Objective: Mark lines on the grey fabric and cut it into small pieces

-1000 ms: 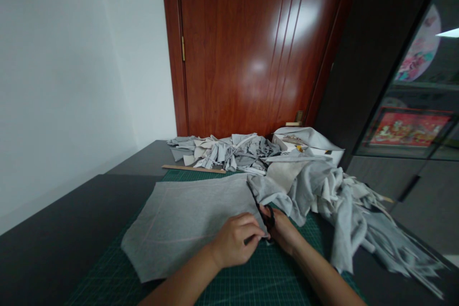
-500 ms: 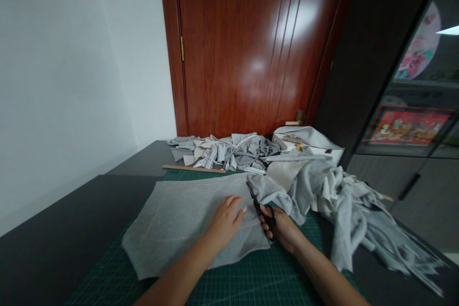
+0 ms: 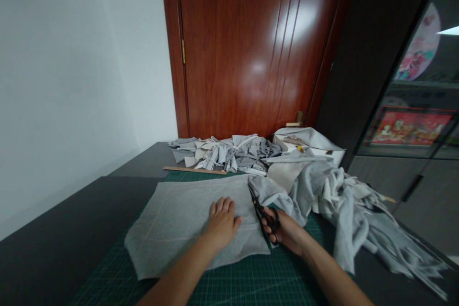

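Observation:
A flat grey fabric piece [image 3: 179,220] with faint pink lines lies on the green cutting mat [image 3: 265,282]. My left hand [image 3: 223,222] rests flat on it, fingers stretched out, near its right edge. My right hand [image 3: 287,232] grips black scissors [image 3: 263,213] by the handles; the blades point away from me along the fabric's right edge.
A heap of grey fabric [image 3: 340,201] spreads to the right of the mat. Cut grey scraps [image 3: 225,153] pile at the back by a wooden ruler [image 3: 195,170]. A white box [image 3: 308,141] stands near the red door [image 3: 251,48]. A dark cabinet [image 3: 394,81] is at right.
My left hand let go of the fabric's edge near the scissors and slid left to lie flat on the cloth. The scissors moved slightly forward along the edge.

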A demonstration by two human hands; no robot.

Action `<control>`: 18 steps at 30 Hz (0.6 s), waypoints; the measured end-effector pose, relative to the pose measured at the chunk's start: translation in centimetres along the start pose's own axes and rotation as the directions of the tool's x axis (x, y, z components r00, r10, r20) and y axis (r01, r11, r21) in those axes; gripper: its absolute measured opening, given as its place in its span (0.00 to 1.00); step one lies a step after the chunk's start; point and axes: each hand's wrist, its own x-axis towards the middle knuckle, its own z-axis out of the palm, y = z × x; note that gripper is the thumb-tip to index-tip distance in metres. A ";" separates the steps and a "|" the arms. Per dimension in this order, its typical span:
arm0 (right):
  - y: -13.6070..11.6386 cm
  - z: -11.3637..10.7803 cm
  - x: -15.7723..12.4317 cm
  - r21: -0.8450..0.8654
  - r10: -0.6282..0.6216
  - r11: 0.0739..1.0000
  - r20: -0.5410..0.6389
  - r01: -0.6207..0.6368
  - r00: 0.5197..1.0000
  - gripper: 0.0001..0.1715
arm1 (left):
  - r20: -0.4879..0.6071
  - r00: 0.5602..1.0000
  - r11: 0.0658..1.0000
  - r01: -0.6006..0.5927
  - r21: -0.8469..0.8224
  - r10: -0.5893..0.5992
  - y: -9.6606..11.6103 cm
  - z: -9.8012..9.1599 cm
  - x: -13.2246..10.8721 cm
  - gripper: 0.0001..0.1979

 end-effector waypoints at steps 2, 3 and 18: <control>-0.3 0.0 -0.3 0.006 0.040 0.999 0.027 -0.040 0.999 0.18 | 0.002 1.000 1.000 0.001 0.005 -0.001 0.0 0.1 0.0 0.25; -0.4 0.0 -0.3 0.012 0.053 0.998 0.038 -0.054 0.998 0.18 | 0.000 1.000 1.000 0.000 0.006 0.000 -0.1 0.1 0.0 0.25; -1.5 1.1 1.8 0.036 0.081 0.996 -0.054 -0.079 0.995 0.16 | 0.009 1.000 1.000 -0.007 -0.009 0.007 0.1 0.2 -0.1 0.27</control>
